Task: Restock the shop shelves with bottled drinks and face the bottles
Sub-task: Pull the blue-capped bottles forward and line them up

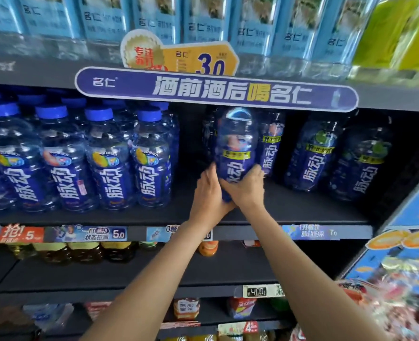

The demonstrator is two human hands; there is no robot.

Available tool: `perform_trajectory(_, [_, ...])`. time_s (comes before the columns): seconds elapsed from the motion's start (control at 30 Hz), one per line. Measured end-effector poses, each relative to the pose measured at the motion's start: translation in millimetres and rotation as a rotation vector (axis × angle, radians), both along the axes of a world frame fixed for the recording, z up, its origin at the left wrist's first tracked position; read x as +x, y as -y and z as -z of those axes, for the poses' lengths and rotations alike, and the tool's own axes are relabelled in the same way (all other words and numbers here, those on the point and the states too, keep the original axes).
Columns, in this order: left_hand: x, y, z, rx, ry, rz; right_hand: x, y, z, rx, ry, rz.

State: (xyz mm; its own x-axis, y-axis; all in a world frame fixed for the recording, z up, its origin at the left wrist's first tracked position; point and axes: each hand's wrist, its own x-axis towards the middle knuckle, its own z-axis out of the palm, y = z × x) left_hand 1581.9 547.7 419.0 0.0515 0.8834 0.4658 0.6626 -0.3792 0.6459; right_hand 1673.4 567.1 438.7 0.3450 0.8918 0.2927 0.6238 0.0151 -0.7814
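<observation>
While both hands clamp the lower body of the clear blue plastic drink bottle with the dark blue label (236, 148), left hand (209, 193) and right hand (246, 188) curl their fingers round it over the dark shelf board (302, 210), in the gap between the blue-capped bottle row (110, 158) and the darker bottles (312, 153) behind. The bottle looks tilted, though blur makes this uncertain. Its top sits close under the purple shelf banner (216, 91); lifting could catch the cap there, and pushing back could topple the neighbour just behind.
</observation>
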Motion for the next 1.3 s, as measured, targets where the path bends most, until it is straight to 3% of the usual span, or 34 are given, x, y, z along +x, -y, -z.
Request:
perform_trajectory(0.13, [-9.0,-10.8,-1.2,-0.019,0.073,-0.122,-3.8,-6.0,-5.4,0.009,-0.059,-0.164])
perform_trajectory(0.2, [-11.4,-15.1,-3.8,-0.034,0.050,-0.161,15.5,-4.8,-9.2,0.122,-0.097,-0.149])
perform_trajectory(0.33, [1.7,-15.5,-3.8,-0.057,0.094,-0.224,75.9,-12.7,-22.2,0.397,-0.133,0.270])
perform_trajectory(0.4, [8.2,-16.9,-2.4,-0.080,0.111,-0.251,103.5,-22.5,-24.1,0.274,-0.148,0.457])
perform_trajectory(0.47, [11.4,-18.7,-1.6,-0.108,0.105,-0.257,117.8,-32.7,-21.1,0.149,-0.113,0.515])
perform_trajectory(0.67, [10.8,-20.2,-4.3,-0.159,0.109,-0.303,126.2,-44.1,-19.9,0.041,-0.177,0.507])
perform_trajectory(1.03, [24.7,-20.2,-2.5,-0.140,0.148,-0.403,51.4,3.1,4.7,0.224,-0.102,0.281])
perform_trajectory(1.3, [25.3,-14.9,-6.8,-0.159,0.158,-0.382,30.8,2.3,1.6,0.170,-0.100,0.256])
